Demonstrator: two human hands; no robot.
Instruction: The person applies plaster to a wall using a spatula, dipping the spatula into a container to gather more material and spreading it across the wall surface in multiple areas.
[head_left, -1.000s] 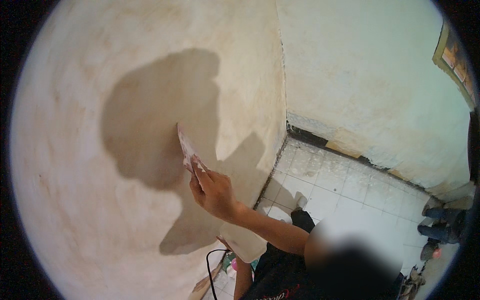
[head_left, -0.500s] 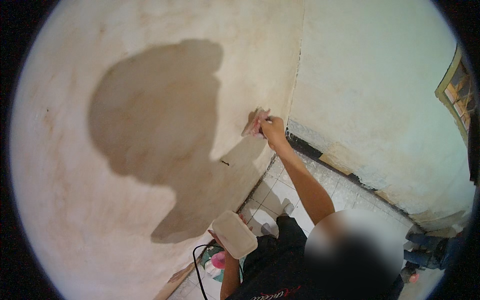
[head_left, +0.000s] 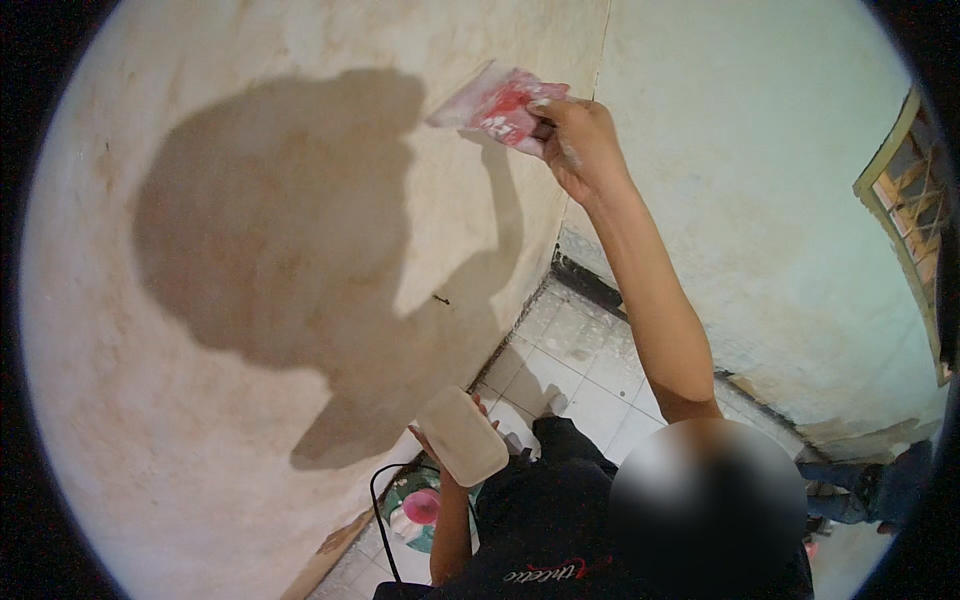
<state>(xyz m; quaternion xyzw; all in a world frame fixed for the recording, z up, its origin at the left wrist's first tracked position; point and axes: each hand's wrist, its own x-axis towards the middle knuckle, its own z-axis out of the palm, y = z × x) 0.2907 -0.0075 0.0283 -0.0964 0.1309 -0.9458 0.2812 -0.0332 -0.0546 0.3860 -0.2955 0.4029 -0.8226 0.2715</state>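
Item: a thin, flat, broad-edged scraper smeared pink and white (head_left: 505, 105), held high against the cream, brown-blotched plastered wall (head_left: 215, 430), near the room's corner; whether the whole edge touched could not be told. Right hand (head_left: 590, 148): fingers drawn in to a firm pinch, thumb on the near face, little gap left. Left hand (head_left: 424, 440), lower down: mostly hidden beneath an off-white, shallow rectangular tray with rounded corners (head_left: 465, 440), fingers spread to its width and curled at opposite edges. Handling note: the stroke probably called for a low blade angle, even pressure along the full edge and a lighter touch toward the corner; the tray was best kept level and close under the work. Hindrances: a large, soft-edged grey shadow (head_left: 270, 220), dulling the view of the surface; a small dark mark (head_left: 441, 299) on the same wall, possibly a nick able to catch the edge; the adjoining pale green wall (head_left: 760, 150), limiting travel rightward. Surroundings: a round green container (head_left: 397, 490) with a bright pink bowl-like piece (head_left: 421, 507); a thin black cable (head_left: 374, 495), looped beside it; white square floor tiles (head_left: 580, 370); another person's dark blue trouser legs (head_left: 905, 480), at far right.
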